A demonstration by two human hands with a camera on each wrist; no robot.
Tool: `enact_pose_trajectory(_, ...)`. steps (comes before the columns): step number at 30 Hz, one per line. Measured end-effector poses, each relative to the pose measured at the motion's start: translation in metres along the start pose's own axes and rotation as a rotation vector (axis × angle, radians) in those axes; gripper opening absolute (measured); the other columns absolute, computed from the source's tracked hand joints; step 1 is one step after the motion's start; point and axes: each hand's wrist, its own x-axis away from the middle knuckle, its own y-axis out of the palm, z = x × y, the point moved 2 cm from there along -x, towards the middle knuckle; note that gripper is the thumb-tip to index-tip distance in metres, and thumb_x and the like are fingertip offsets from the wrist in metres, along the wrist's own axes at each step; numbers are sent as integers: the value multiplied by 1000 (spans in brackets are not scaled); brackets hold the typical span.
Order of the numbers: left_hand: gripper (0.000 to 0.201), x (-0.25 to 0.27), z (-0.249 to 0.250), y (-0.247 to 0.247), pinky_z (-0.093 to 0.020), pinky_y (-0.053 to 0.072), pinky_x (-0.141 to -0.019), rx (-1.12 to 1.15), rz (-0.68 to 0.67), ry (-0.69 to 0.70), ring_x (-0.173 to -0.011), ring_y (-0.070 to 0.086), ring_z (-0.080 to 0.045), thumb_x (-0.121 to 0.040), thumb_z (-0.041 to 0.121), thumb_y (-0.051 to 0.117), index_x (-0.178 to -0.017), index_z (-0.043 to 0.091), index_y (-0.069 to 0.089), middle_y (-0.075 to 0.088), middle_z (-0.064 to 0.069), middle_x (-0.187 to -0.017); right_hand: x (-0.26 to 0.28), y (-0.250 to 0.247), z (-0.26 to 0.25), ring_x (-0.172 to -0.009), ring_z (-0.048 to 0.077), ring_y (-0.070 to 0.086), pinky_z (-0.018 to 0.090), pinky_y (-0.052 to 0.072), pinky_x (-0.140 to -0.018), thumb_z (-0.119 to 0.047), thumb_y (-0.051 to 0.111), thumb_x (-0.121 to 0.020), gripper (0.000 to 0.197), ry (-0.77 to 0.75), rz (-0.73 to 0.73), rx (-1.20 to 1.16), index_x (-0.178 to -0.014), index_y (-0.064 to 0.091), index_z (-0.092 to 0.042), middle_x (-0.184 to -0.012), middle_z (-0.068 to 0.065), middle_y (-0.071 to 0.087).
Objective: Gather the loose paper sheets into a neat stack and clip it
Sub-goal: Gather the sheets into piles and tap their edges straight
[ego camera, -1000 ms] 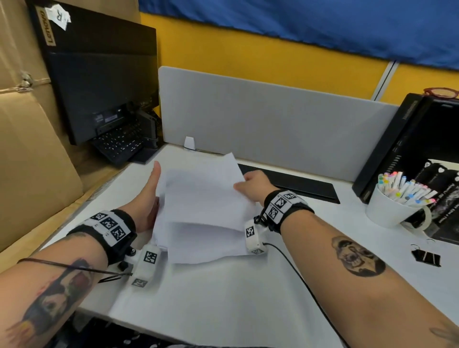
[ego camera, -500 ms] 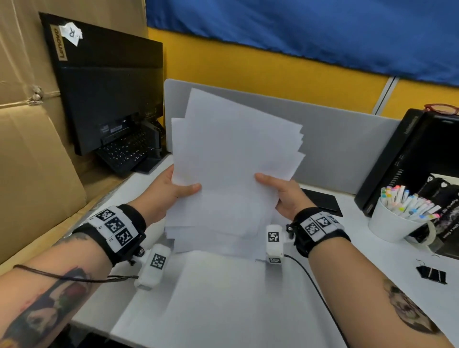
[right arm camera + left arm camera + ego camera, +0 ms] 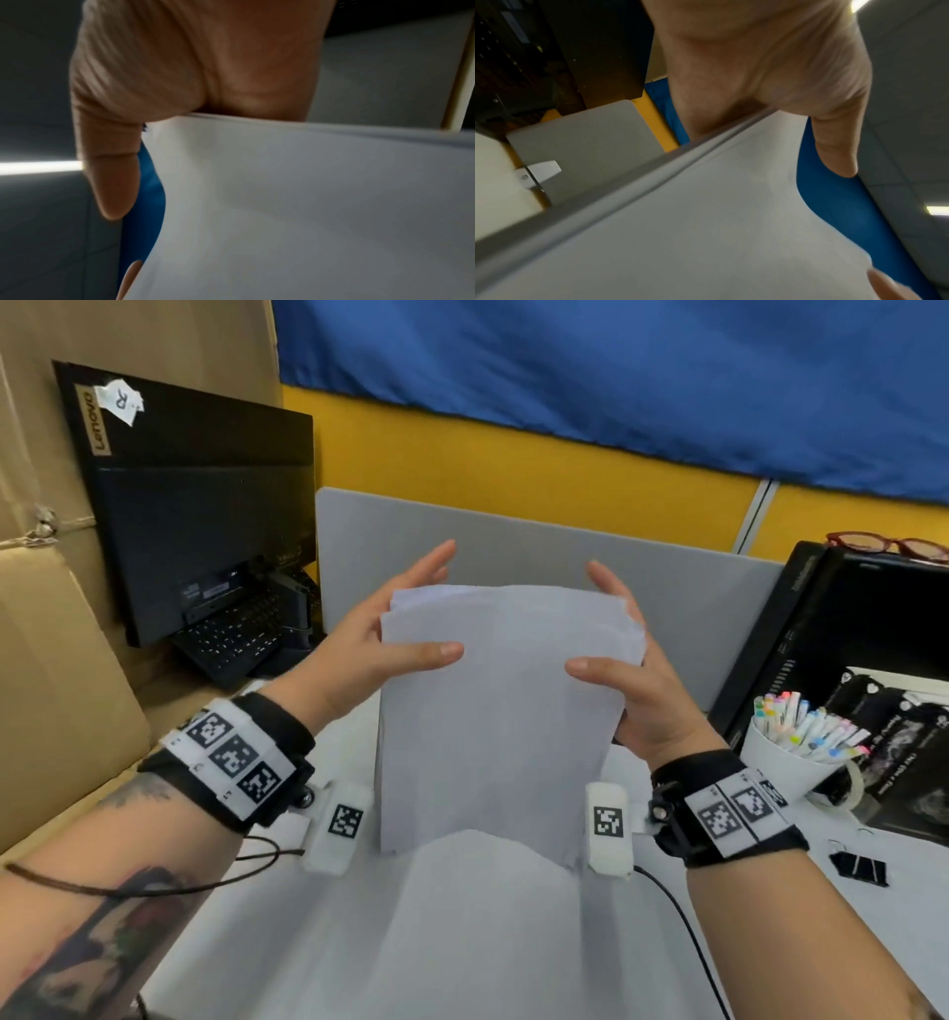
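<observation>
Paper stack [image 3: 493, 721] between left hand [image 3: 369, 639] and right hand [image 3: 637, 680], fingers [image 3: 431, 562] straight; binder clip [image 3: 858, 869] on head view only.

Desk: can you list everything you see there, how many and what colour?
paper sheets: one stack, white, upright between both hands
binder clip: one, black, on the desk at right
mug of markers: one, white, right side of the desk
glasses: one pair, red, far right
monitor: one, black, back left
keyboard: one, black, below the monitor
divider: one, grey, behind the desk
left hand: one, presses the stack's left edge
right hand: one, presses the stack's right edge
</observation>
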Motion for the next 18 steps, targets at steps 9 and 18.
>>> enact_pose_trajectory(9, 46, -25, -7, 5, -39, 59, -89, 310, -96, -88, -123, 64, -31, -60, 20, 92, -99, 31, 70, 57, -9, -147, -6, -1, -1, -113, 42, 59, 51, 48, -90, 12, 55, -73, 37, 3, -146, -160, -97, 53, -16, -139, 17, 55)
enact_pose_trajectory(18, 54, -25, -14, -3, -43, 58, -97, 352, -173, -115, -134, 58, -30, -54, 37, 100, -102, 32, 76, 57, -2, -151, -2, -8, -1, -130, 40, 52, 55, 44, -100, 10, 58, -76, 34, -28, -91, -167, -92, 57, -20, -147, 13, 53)
